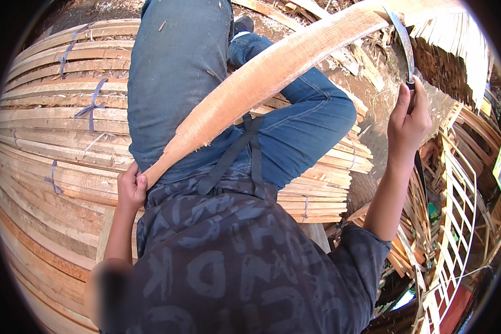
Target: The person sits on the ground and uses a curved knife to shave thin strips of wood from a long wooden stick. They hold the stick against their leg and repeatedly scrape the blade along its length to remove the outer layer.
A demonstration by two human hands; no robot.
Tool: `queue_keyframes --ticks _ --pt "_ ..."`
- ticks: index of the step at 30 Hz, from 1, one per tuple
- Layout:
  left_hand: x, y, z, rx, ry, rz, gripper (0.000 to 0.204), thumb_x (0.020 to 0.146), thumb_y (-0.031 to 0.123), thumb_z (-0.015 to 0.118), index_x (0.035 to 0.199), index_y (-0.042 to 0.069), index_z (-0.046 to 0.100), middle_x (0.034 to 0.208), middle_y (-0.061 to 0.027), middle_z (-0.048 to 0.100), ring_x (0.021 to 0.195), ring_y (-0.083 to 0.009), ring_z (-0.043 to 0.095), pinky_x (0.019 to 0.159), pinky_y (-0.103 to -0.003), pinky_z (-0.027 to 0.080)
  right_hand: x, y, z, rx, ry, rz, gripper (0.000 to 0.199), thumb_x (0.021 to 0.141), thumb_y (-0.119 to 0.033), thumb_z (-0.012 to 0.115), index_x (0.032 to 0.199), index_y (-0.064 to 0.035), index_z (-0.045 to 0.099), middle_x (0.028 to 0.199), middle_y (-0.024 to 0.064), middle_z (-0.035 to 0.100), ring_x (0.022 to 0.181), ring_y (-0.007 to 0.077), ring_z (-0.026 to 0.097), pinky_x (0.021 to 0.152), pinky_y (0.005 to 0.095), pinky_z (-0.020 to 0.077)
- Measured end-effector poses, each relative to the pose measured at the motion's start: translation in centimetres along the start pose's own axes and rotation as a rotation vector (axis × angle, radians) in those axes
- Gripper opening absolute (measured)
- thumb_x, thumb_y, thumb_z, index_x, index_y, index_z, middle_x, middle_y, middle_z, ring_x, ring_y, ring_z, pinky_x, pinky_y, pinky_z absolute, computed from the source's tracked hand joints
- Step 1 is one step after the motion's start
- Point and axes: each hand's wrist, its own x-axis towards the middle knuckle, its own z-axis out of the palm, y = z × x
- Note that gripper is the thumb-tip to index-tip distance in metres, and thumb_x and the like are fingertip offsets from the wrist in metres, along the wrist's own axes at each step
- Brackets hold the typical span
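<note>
A long, curved plank of pale reddish wood [261, 75] slants across my lap, from my left hip up to the far right. Its near end narrows to a handle-like stub, and my left hand [131, 188] is closed round that stub. My right hand [409, 116] is raised at the right, its fingers wrapped round the dark handle of a sickle [404, 47]. The sickle's curved metal blade points up, and its tip lies at the plank's far part, over or against the wood; I cannot tell whether it touches.
I sit on bundles of wooden strips [55, 119] tied with purplish cord. More strips [317, 195] stick out under my bent leg. Right of me stand a pale lattice [451, 222] and heaps of thin slats. Wood scraps [367, 69] litter the ground ahead.
</note>
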Motion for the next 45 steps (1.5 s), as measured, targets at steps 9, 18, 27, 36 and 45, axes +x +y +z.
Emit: queue_keyframes --ticks 9,18,27,36,45 --pt "1.1 -0.5 -1.3 -0.242 -0.166 -0.083 0.048 0.091 0.044 0.043 0.07 0.001 0.045 0.058 -0.0014 0.041 0.058 -0.0097 0.039 0.052 -0.029 0.032 -3.9 -6.3 -1.2 0.256 -0.232 -0.189 0.025 0.08 -0.012 0.071 0.098 -0.0001 0.059 0.066 0.0075 0.056 0.052 0.0169 0.055 0.048 0.028 0.0441" --pt "1.4 -1.5 -3.0 -0.239 -0.266 -0.269 0.039 0.095 0.032 0.043 0.067 0.004 0.044 0.062 0.0018 0.037 0.061 -0.0085 0.036 0.054 -0.028 0.032 -6.0 -7.7 -0.3 0.377 -0.322 -0.117 0.025 0.077 -0.01 0.072 0.095 -0.0008 0.057 0.063 0.0056 0.054 0.049 0.016 0.054 0.045 0.0272 0.0407" --pt "1.8 -1.6 -2.7 -0.286 -0.278 -0.26 0.04 0.095 0.031 0.044 0.064 0.006 0.039 0.061 0.0024 0.035 0.059 -0.0077 0.033 0.053 -0.027 0.03 -5.3 -6.9 0.9 0.192 -0.161 -0.17 0.023 0.078 -0.016 0.072 0.095 -0.0052 0.06 0.06 0.004 0.053 0.049 0.0173 0.053 0.045 0.0281 0.041" --pt "1.4 -2.3 -3.1 -0.255 -0.3 -0.308 0.036 0.096 0.03 0.044 0.073 0.003 0.046 0.068 -0.0002 0.043 0.067 -0.0081 0.04 0.059 -0.027 0.035 -3.7 -1.4 0.0 0.114 0.012 0.235 0.016 0.092 -0.013 0.057 0.1 0.0014 0.059 0.059 0.0045 0.052 0.049 0.0103 0.045 0.047 0.0245 0.0368" --pt "1.2 -4.6 -3.5 -0.201 -0.317 -0.391 0.034 0.097 0.033 0.045 0.091 0.001 0.05 0.083 -0.0044 0.049 0.079 -0.0109 0.045 0.074 -0.027 0.04 -5.7 -7.4 1.0 0.287 -0.141 -0.039 0.023 0.081 -0.015 0.071 0.097 -0.0026 0.06 0.062 0.0063 0.054 0.048 0.0164 0.052 0.046 0.028 0.0421"
